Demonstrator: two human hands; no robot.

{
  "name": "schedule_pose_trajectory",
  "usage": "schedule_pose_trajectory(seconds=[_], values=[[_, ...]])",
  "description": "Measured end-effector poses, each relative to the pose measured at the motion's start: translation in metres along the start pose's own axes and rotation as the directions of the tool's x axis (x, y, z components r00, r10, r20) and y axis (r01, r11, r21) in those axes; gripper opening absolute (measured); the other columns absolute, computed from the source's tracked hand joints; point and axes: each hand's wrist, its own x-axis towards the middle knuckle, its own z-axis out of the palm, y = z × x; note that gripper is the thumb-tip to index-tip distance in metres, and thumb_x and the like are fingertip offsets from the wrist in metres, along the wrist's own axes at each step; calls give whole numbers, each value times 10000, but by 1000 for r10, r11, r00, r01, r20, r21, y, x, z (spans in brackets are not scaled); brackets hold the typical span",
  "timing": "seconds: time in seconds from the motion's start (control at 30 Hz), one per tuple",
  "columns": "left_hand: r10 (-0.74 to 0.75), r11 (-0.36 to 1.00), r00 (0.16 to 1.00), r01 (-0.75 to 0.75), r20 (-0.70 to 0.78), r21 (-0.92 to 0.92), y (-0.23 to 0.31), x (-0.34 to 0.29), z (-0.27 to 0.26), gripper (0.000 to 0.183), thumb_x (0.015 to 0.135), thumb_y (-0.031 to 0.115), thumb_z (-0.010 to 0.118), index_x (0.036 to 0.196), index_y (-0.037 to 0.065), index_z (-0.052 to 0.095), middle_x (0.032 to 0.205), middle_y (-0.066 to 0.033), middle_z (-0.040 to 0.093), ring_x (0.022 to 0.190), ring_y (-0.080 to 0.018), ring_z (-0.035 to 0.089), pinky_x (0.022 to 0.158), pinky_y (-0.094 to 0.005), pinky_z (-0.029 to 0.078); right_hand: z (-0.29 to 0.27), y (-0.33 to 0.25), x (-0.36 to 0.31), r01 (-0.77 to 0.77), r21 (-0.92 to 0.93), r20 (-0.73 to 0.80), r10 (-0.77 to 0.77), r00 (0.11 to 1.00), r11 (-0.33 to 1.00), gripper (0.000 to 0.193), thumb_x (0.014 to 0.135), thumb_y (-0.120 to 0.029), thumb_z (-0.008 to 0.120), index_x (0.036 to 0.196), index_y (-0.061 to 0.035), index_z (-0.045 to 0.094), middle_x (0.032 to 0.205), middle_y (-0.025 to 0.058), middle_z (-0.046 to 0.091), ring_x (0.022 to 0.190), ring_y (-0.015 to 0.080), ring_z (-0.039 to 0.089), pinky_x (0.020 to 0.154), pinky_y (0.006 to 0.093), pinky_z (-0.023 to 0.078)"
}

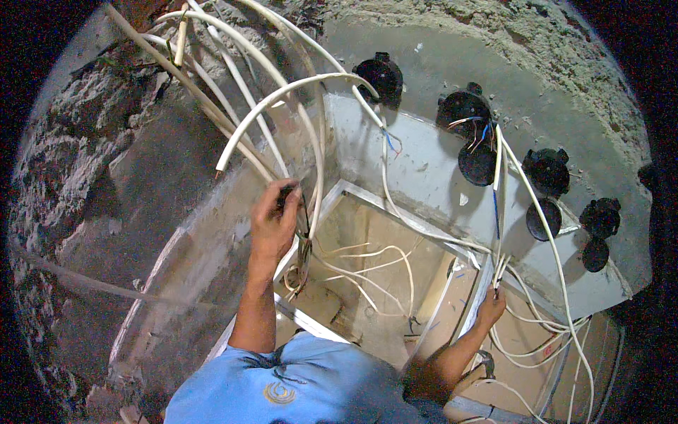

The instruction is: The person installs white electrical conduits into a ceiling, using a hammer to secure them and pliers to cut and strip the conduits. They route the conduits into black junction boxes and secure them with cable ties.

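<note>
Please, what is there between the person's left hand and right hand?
In the head view, between the left hand and the right hand lie a looped white cable and a pale frame bar.

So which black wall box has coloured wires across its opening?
The second black box from the left: thin blue and reddish wires cross its opening, unlike the others.

From here I make out a light-blue shirt [318, 389], a swirled gold emblem [279, 393], bare hands [274, 215] and, probably, short sleeves [235, 362].
</note>
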Motion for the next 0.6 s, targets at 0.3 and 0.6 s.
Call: schedule_pose_trajectory(seconds=[0.3, 0.6], values=[[-13, 997, 997, 19, -80, 74, -10, -17, 15, 318, 870, 190, 696, 1120, 13, 610, 848, -91, 655, 751, -181, 616, 699, -319, 499, 3, 23, 6, 3, 178, 65, -15, 998, 984, 451, 899, -365, 635, 1066, 54, 645, 1036, 245, 644, 1009, 373, 580, 914, 442, 443], [-69, 664, 997, 62, 22, -745, 36, -56, 18, 225, 1024, 269, 425, 1106, 60, 430, 684, -40, 443, 429, -112, 412, 370, -242, 359, 0, 7, 2, -124, -62, 120, 131, 984, 990, 450, 897, -272, 647, 1212, 45, 591, 1260, 229, 567, 1185, 363, 518, 1018, 430, 408]])
